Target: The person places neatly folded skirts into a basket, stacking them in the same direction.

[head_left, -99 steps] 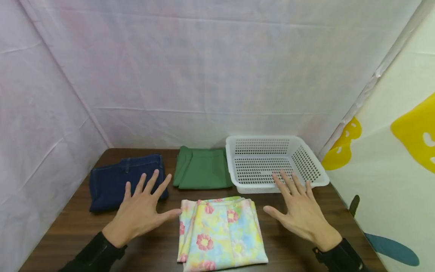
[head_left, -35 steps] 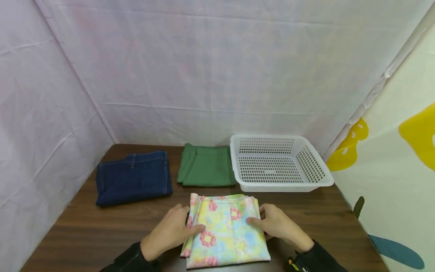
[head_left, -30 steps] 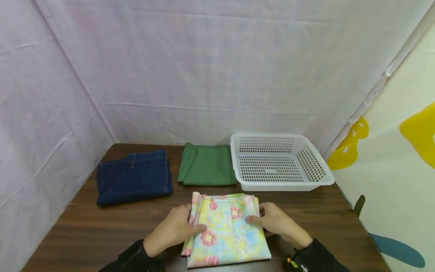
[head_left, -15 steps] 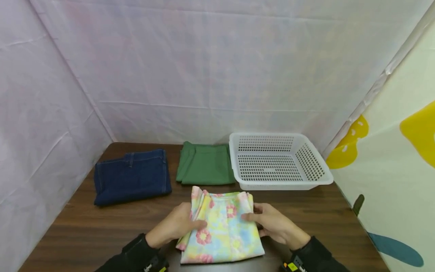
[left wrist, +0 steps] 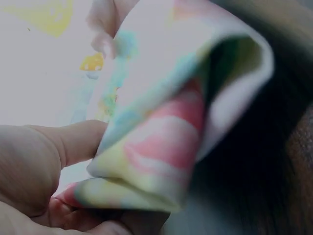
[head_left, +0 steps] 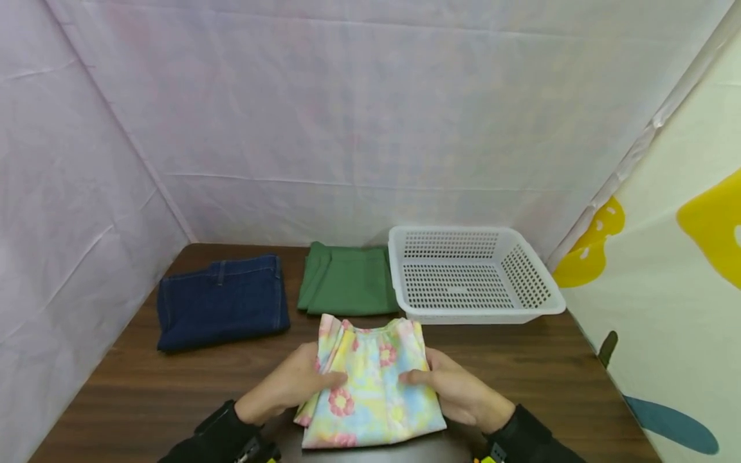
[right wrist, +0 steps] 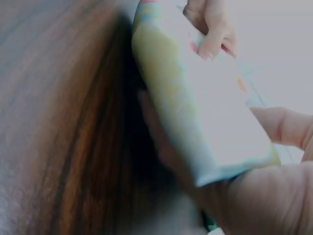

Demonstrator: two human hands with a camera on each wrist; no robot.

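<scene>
A folded floral garment (head_left: 373,402) in yellow, pink and blue, gathered along its far edge, is held between both hands at the front of the table. My left hand (head_left: 292,386) grips its left side, thumb on top and fingers beneath; the left wrist view shows layered folds of the garment (left wrist: 161,142) pinched there. On the other side, my right hand (head_left: 463,391) holds it the same way, the thumb lying over the cloth. In the right wrist view a thick rounded edge of the garment (right wrist: 171,88) appears raised off the wood. The undersides of both grips are partly hidden.
Folded blue jeans (head_left: 222,305) lie at the back left of the brown table (head_left: 191,392). Folded green cloth (head_left: 350,283) sits at the back middle. To its right stands a white perforated basket (head_left: 480,316) with nothing in it. Pale fabric walls (head_left: 347,116) enclose the table.
Both hands, spread above the table at first, came down onto the garment's sides and gripped it. The garment has since lifted slightly, its far edge tilting up and bunching.
</scene>
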